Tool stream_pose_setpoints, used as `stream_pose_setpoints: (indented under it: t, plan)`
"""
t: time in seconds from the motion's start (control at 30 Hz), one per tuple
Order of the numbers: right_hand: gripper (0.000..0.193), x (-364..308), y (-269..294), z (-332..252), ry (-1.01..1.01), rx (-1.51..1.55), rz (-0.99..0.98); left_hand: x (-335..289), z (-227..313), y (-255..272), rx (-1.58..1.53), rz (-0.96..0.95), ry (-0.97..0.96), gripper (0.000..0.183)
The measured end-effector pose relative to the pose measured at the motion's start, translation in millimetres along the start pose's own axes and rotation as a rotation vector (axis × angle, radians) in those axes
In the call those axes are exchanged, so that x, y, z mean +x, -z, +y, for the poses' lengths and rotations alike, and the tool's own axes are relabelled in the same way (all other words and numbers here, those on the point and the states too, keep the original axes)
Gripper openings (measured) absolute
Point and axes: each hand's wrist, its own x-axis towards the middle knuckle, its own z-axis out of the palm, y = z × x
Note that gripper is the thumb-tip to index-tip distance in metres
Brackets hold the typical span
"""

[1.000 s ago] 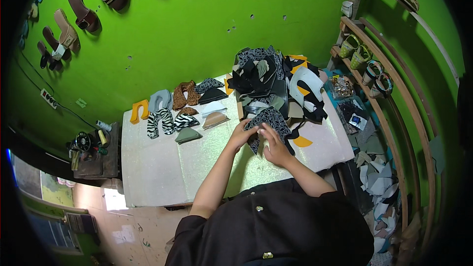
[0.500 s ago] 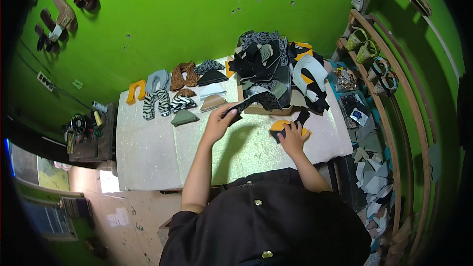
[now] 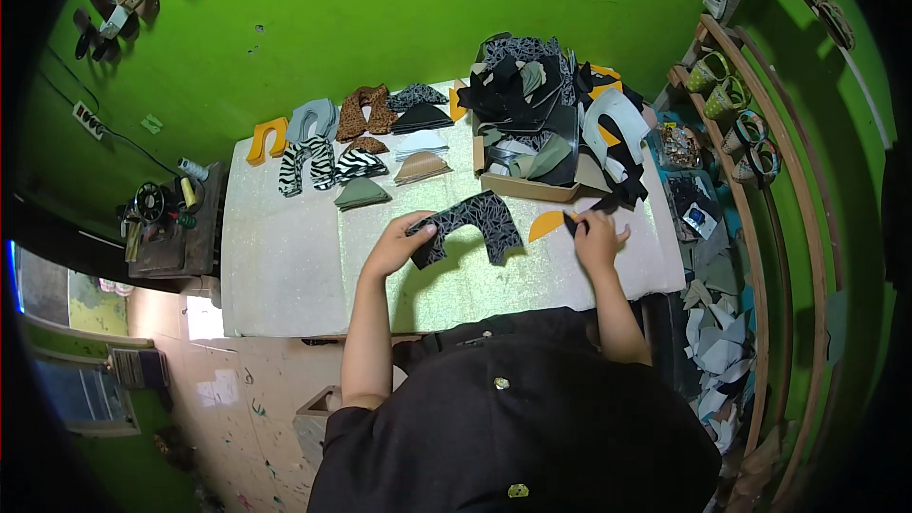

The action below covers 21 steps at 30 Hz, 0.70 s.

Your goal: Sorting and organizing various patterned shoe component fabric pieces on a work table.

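Left fingers [image 3: 412, 220], patterned arch [image 3: 474, 210] now face-on

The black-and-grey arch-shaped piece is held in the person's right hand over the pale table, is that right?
The hand is wrong: the head view shows the left hand holding the black-and-grey arch-shaped piece over the pale table.

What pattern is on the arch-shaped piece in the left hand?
The arch-shaped piece has grey lines criss-crossing on black, seen in the head view.

Black piece [image 3: 570, 223] partly behind right hand [image 3: 597, 241]
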Motion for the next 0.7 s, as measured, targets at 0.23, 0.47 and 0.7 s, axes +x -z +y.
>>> stream_pose_setpoints:
  t: [0.23, 0.47, 0.7]
  plan:
    - [0.025, 58.6, 50.6, -34.6, 0.004, 0.005, 0.461, 20.1, -64.9, -14.8, -0.258, -0.026, 0.213, 0.028]
    - [0.041, 3.6, -0.2, -75.8, 0.355, 0.252, -0.046, 19.9, -94.0, -30.5, 0.649, 0.312, -0.041, 0.039]
    - [0.051, -56.8, -57.8, -82.6, 0.469, 0.023, -0.524, 10.8, -80.4, -50.2, 0.976, 0.578, -0.152, 0.053]
